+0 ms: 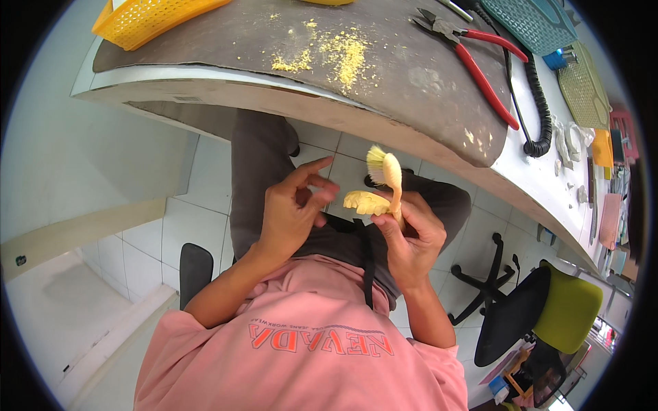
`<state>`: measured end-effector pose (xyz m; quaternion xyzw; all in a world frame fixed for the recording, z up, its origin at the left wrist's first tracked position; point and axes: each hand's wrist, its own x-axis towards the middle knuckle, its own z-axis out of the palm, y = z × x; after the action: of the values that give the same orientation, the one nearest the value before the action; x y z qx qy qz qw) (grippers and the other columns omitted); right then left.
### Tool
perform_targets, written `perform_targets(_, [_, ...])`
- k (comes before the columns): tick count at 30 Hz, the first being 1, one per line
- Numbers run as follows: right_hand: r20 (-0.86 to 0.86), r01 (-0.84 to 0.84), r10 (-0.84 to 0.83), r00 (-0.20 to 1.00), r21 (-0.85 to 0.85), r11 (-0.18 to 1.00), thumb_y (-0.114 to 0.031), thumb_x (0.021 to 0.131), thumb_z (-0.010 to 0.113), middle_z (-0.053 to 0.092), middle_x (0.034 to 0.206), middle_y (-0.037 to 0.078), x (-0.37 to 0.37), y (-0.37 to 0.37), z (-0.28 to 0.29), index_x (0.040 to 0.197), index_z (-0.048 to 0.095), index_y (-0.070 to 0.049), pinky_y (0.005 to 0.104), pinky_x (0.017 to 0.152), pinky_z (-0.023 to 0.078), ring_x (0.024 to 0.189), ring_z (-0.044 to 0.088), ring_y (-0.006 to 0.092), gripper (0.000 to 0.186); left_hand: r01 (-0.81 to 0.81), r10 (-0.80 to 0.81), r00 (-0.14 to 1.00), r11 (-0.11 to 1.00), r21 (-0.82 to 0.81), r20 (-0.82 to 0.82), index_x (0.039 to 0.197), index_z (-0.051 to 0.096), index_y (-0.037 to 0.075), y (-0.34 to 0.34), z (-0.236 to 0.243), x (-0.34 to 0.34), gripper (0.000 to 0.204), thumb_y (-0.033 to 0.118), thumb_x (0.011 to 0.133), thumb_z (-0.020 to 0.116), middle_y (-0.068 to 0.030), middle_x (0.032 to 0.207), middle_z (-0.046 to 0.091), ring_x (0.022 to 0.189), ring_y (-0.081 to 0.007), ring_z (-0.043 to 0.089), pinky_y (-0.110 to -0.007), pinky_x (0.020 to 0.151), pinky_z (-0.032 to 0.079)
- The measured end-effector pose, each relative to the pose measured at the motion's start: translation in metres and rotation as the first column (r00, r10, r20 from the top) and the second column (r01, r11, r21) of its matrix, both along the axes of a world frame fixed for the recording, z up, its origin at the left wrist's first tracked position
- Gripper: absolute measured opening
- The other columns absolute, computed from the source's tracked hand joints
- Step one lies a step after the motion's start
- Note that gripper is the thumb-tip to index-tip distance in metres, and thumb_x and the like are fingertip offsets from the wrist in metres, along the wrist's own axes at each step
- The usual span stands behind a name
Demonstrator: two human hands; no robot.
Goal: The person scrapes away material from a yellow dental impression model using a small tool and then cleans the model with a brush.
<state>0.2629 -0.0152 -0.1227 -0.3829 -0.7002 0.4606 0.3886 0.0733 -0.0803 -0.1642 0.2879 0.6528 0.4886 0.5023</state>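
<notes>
My right hand [415, 233] grips a small pale-handled brush [391, 171] with yellowish bristles facing left, together with a ridged yellow moulded piece, like a cast [364, 203], that juts out to the left. My left hand [291, 212] is raised to the left of them with its fingers curved and apart, holding nothing. Both hands are over my lap, below the bench's front edge.
The bench's dark mat [205, 48] bears scattered yellow crumbs [343, 55] and red-handled cutters [480, 75]. A yellow basket [144, 20], blue basket [528, 20] and coiled black cord [538, 109] lie around it. An office chair [565, 308] stands at right.
</notes>
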Motion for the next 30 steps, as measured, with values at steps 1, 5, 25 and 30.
perform_targets(1, [0.003,0.01,-0.01,1.0,0.01,1.0,0.002,0.082,0.083,0.075,0.097,0.013,0.0,0.001,0.001,0.105,0.079,0.003,0.0255,0.064,0.05,0.076,0.066,0.0137,0.023,-0.004,0.005,0.999,0.999,-0.041,0.037,0.143,0.06,0.005,0.001,0.002,0.004,0.058,0.008,0.089,0.078,-0.0106,0.104,0.077,0.092,-0.0189,0.072,-0.034,0.078,0.058])
perform_targets(5, [0.002,0.033,-0.033,0.999,0.028,0.999,0.003,0.082,0.083,0.075,0.098,0.013,-0.003,0.002,0.005,0.104,0.079,0.003,0.0251,0.065,0.05,0.078,0.066,0.0138,0.022,-0.268,0.341,0.913,0.915,0.302,-0.223,0.144,0.058,0.002,0.003,0.003,0.035,0.047,0.005,0.098,0.067,-0.0152,0.134,0.068,0.124,-0.0219,0.063,-0.04,0.102,0.052])
perform_targets(25, [0.111,-0.117,0.095,0.989,0.204,0.972,-0.003,0.089,0.077,0.07,0.086,0.012,0.003,0.021,0.039,0.118,0.076,0.001,0.0276,0.059,0.048,0.07,0.062,0.0169,0.029,0.098,-0.249,0.855,0.939,0.331,0.455,0.142,0.054,-0.001,-0.007,0.064,0.0,0.054,-0.002,0.092,0.075,-0.0073,0.115,0.068,0.108,-0.0133,0.066,-0.031,0.097,0.057])
perform_targets(30, [0.371,-0.195,0.084,0.925,0.272,0.943,0.001,0.088,0.073,0.066,0.078,0.009,0.028,0.013,0.058,0.124,0.075,-0.001,0.0287,0.051,0.043,0.059,0.056,0.0139,0.036,0.019,-0.103,0.973,0.927,0.374,0.205,0.15,0.05,0.0,-0.008,0.058,-0.001,0.069,-0.007,0.087,0.077,-0.0064,0.106,0.07,0.103,-0.0133,0.068,-0.031,0.095,0.057])
